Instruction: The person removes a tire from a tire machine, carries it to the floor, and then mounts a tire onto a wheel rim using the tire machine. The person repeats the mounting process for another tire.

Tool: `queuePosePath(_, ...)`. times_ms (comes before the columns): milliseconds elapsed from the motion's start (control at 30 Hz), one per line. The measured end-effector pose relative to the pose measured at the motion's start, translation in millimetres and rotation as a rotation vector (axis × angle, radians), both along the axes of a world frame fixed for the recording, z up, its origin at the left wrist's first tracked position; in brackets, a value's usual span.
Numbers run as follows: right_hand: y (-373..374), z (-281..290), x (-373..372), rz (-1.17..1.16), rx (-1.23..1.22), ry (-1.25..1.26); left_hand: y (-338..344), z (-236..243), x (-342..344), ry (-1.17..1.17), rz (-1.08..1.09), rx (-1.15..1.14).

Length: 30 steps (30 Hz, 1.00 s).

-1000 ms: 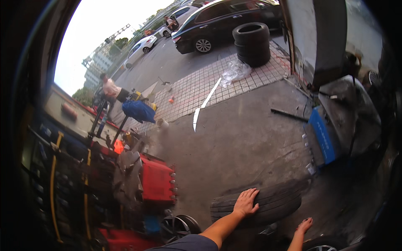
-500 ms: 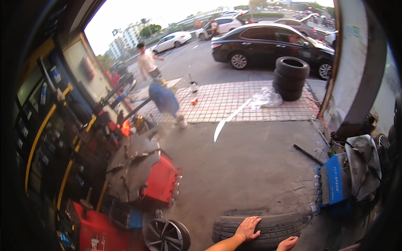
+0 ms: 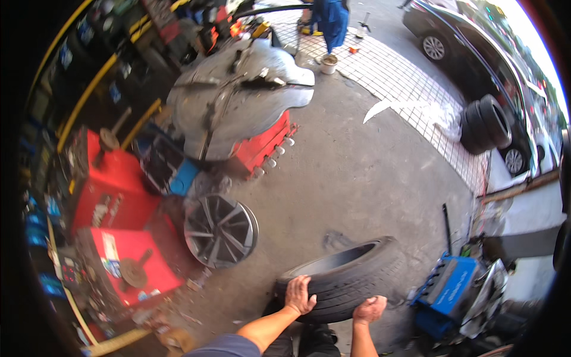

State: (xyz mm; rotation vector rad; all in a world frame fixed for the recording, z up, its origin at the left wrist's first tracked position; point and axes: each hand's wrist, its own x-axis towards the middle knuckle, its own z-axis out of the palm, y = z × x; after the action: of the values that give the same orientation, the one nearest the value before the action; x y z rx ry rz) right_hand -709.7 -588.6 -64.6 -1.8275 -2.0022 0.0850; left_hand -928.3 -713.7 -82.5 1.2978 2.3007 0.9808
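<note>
A worn black tyre [image 3: 351,285] is tilted up in front of me by my feet, its opening facing away and upward. My left hand [image 3: 300,294] lies on the tread at its left end, fingers stretched toward the upper edge and thumb apart. At the tyre's near right side is my right hand [image 3: 370,309], its fingers curled closed. Whatever it may hold is hidden, and I cannot tell whether it touches the rubber. To the left, a dark spoked wheel rim [image 3: 220,231] has no tyre on it.
A tyre-changer turntable [image 3: 250,95] on a red base stands ahead left, near red machine housings [image 3: 113,184]. A blue machine [image 3: 446,285] is at right. Stacked tyres [image 3: 485,125] stand outside on the tiles, by a dark car [image 3: 458,65]. A white bucket [image 3: 328,64] sits at the doorway.
My view has swung down and left. The tyre now shows its opening and looks tilted. My left hand has stayed on the tread; my right hand is now in fuller view with curled fingers.
</note>
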Motion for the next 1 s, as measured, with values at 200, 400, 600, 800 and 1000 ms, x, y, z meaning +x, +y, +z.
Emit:
queuePosePath(200, 10, 43, -99, 0.520, -0.174, -0.124, 17, 4, -6, -0.222, 0.406, -0.116)
queuePosePath(400, 121, 71, -294, 0.489, -1.097, 0.047, 0, -21, -23, -0.277, 0.750, -0.038)
queuePosePath(600, 241, 59, -620, 1.457, 0.281, -0.930, -4, -34, -23, -0.335, 0.955, -0.086)
queuePosePath(800, 346, -6, -777, 1.347, -0.065, -0.675, -3, -34, -14, -0.365, 1.012, -0.065)
queuePosePath(1000, 341, 3, -779, 1.327, -0.232, 0.037, -5, -29, 2, -0.333, 0.995, -0.062)
